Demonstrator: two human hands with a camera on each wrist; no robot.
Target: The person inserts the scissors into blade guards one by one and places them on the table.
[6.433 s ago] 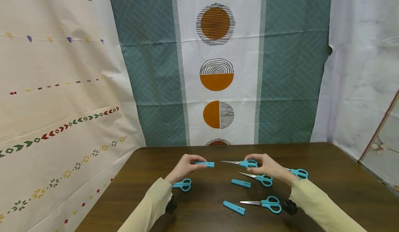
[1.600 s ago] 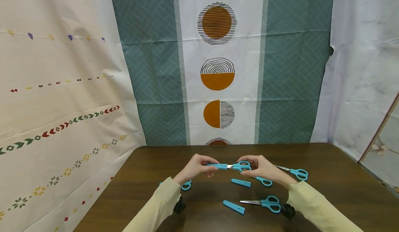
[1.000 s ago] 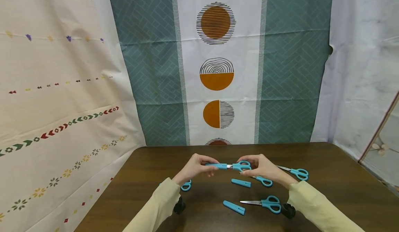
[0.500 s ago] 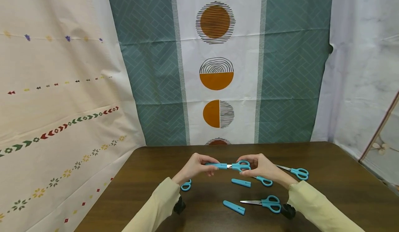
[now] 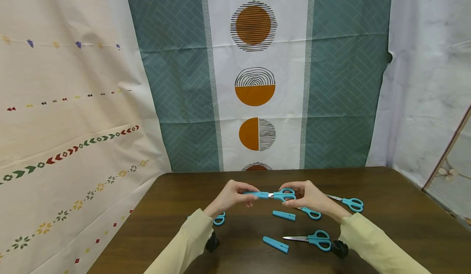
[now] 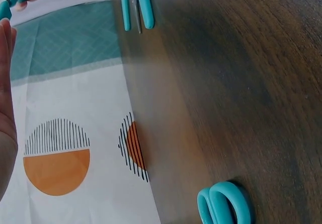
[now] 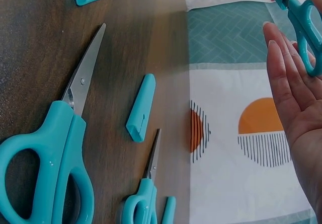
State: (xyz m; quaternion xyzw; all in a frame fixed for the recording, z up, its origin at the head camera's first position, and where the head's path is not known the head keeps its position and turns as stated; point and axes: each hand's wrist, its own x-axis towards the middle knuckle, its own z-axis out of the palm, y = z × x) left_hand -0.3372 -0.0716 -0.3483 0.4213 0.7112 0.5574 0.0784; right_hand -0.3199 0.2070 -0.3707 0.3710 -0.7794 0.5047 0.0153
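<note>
Above the table's middle, my left hand [image 5: 235,196] pinches a blue scissors cap [image 5: 260,195] between thumb and fingers. My right hand [image 5: 307,196] grips a pair of blue-handled scissors [image 5: 287,194] by the handles. Their blade points left and sits partly inside the cap; a short strip of bare metal shows between cap and handle. The right wrist view has these scissors [image 7: 304,27] at its upper right, with several fingers of the right hand [image 7: 297,93] extended beneath the handle. Only an edge of the left hand [image 6: 6,83] appears in the left wrist view.
Uncapped scissors lie on the brown table [image 5: 235,257]: one front pair [image 5: 319,240], one behind it [image 5: 312,213], one farther right [image 5: 353,204]. Two loose caps, one nearer [image 5: 275,244] and one farther [image 5: 284,215], lie left of them. Scissors [image 5: 219,218] are partly hidden behind the left forearm.
Earlier the scissors and cap were held apart; my hands have since come together and the blade has entered the cap. Over the last second or so the hands have barely moved.
</note>
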